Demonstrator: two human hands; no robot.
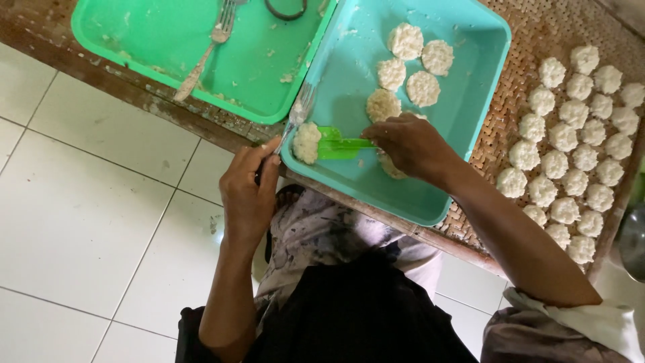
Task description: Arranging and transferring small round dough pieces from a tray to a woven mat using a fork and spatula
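My left hand (250,185) grips a metal fork (295,115) whose tines touch a white rice patty (307,142) at the near left of a teal tray (470,81). My right hand (411,144) holds a green plastic mould with a handle (339,144) beside that patty; another patty is partly hidden under this hand. Several round rice patties (406,70) lie further back in the teal tray.
A green tray (269,87) at the left holds a second fork (205,50) and rice scraps. A woven mat (510,121) on the right carries several rows of rice patties (578,134). White tiled floor (87,222) lies below; a metal bowl edge (633,242) is at the far right.
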